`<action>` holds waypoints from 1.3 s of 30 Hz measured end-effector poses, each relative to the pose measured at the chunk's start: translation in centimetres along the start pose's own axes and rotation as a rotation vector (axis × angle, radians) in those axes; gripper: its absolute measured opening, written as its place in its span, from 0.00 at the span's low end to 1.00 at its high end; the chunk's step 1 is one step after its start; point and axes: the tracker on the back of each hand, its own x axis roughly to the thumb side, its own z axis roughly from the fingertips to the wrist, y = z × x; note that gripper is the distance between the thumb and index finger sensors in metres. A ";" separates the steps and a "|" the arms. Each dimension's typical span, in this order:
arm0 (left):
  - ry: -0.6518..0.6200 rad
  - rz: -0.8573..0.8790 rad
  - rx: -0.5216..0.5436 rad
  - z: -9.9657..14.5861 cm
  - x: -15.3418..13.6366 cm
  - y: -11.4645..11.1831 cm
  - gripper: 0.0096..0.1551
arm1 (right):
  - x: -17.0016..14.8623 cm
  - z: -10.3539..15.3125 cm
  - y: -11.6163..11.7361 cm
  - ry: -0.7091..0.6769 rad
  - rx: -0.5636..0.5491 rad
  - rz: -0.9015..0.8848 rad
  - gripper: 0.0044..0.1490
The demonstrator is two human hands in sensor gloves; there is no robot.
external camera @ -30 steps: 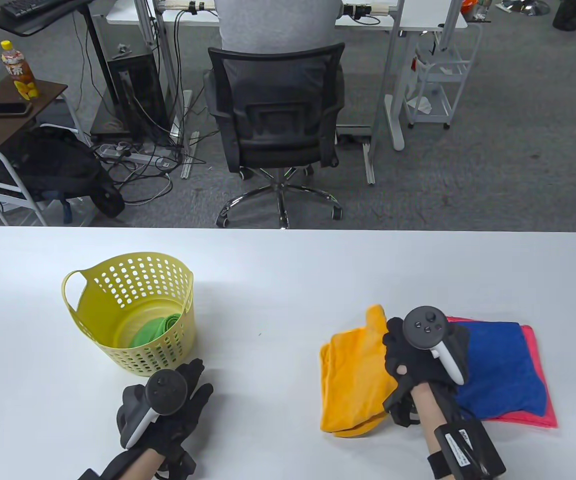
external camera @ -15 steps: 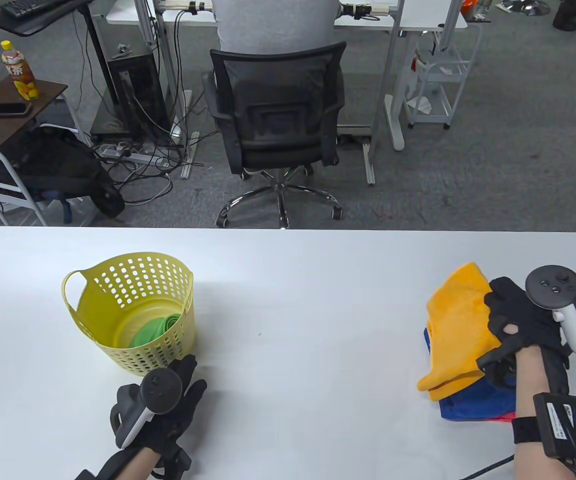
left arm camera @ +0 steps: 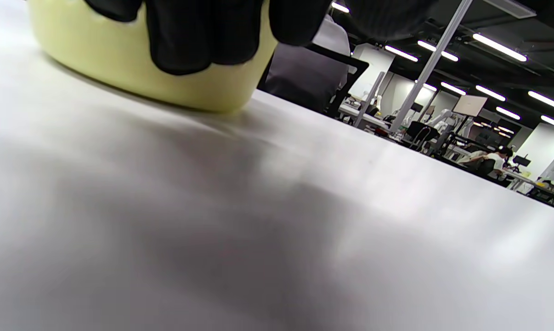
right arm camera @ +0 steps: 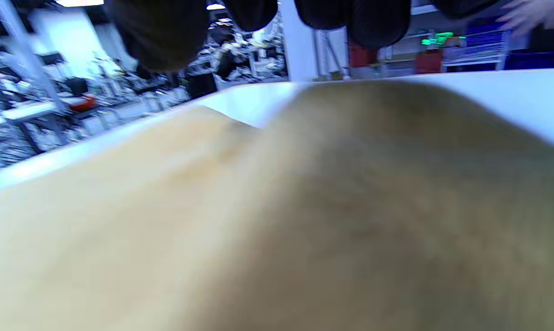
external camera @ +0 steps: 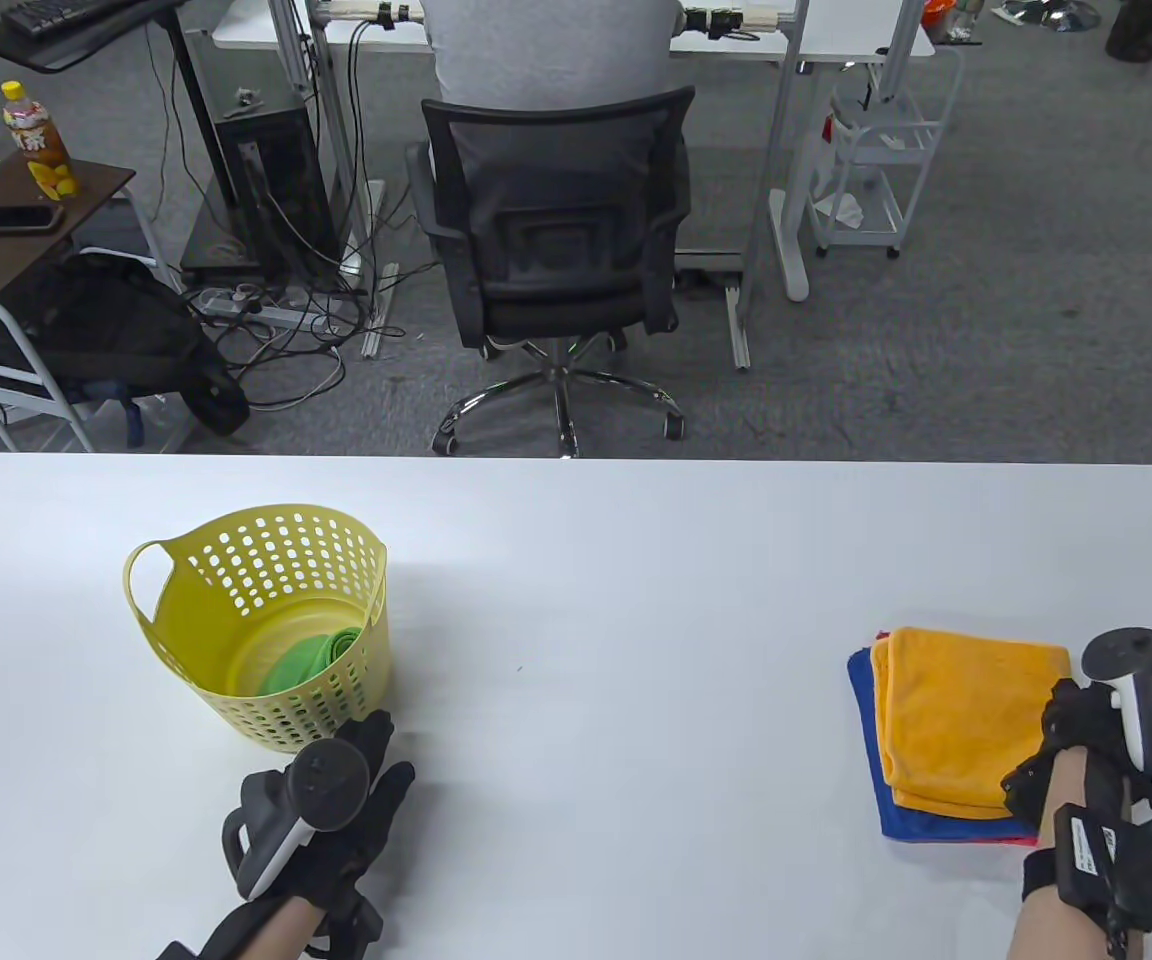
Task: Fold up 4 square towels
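Three stacked towels (external camera: pixel 966 730) (a fourth in basket (external camera: pixel 196 660)).

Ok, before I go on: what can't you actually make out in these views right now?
- Right hand: the table view hides its fingers under the tracker, so whether it grips the orange towel is unclear.
- Pink towel: only a sliver shows under the blue towel; its fold is hidden.
- Green towel: mostly hidden by the basket wall.
- Right wrist view: the orange towel is a close blur.
- Left hand: fingertips blurred in the left wrist view.
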 end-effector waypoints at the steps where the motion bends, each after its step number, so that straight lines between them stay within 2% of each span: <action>1: 0.000 -0.002 -0.005 0.0 0.0 -0.1 0.41 | 0.7 0.7 -0.5 -0.033 -0.004 -0.022 0.51; 4: -0.022 -0.012 -0.015 0.1 0.3 -0.2 0.41 | 4.5 5.5 -3.2 -0.238 -0.004 -0.194 0.53; 6: -0.043 -0.005 -0.008 0.5 0.7 0.0 0.41 | 7.0 8.9 -4.5 -0.375 0.020 -0.342 0.53; 8: -0.073 0.028 -0.004 1.0 1.4 0.4 0.41 | 9.1 12.2 -5.7 -0.524 0.064 -0.414 0.53; 11: -0.134 0.069 0.025 2.1 2.7 1.7 0.41 | 10.9 16.5 -6.3 -0.736 0.046 -0.466 0.51; 12: -0.149 0.078 0.037 2.4 3.0 2.2 0.41 | 11.1 17.2 -6.1 -0.765 0.034 -0.476 0.51; 14: -0.184 0.127 0.088 3.4 3.7 4.4 0.41 | 11.3 18.4 -5.3 -0.821 0.005 -0.462 0.50; 16: -0.209 0.173 0.201 4.8 4.2 7.9 0.40 | 11.5 18.7 -4.6 -0.838 -0.074 -0.394 0.49; 18: -0.217 0.143 0.313 5.3 4.3 11.1 0.40 | 11.4 18.8 -4.8 -0.858 -0.144 -0.354 0.48; 20: -0.174 0.110 0.382 4.6 4.4 13.8 0.40 | 11.3 18.8 -5.2 -0.876 -0.186 -0.394 0.47; 21: -0.129 0.087 0.377 3.6 4.4 15.1 0.40 | 11.2 18.8 -5.3 -0.883 -0.193 -0.432 0.47; 23: -0.026 0.066 0.313 0.9 4.3 17.0 0.40 | 11.1 18.7 -5.5 -0.892 -0.186 -0.478 0.46; 25: 0.078 0.046 0.214 -2.5 4.2 17.4 0.41 | 11.2 18.6 -5.4 -0.887 -0.165 -0.453 0.46; 28: 0.245 -0.074 -0.018 -6.9 3.6 16.4 0.43 | 11.3 18.4 -5.1 -0.897 -0.136 -0.447 0.46; 30: 0.343 -0.102 -0.201 -9.4 2.8 14.9 0.45 | 11.5 18.4 -4.8 -0.903 -0.109 -0.439 0.46; 33: 0.405 -0.079 -0.354 -11.4 1.9 13.2 0.55 | 11.6 18.5 -4.7 -0.912 -0.106 -0.435 0.46; 35: 0.442 -0.111 -0.409 -12.3 1.4 12.0 0.55 | 11.8 18.5 -4.6 -0.916 -0.098 -0.436 0.46; 37: 0.446 -0.100 -0.492 -12.9 1.1 11.1 0.52 | 11.9 18.3 -4.5 -0.915 -0.093 -0.436 0.46; 39: 0.430 -0.020 -0.549 -13.1 1.0 10.6 0.41 | 12.0 18.2 -4.4 -0.902 -0.085 -0.426 0.47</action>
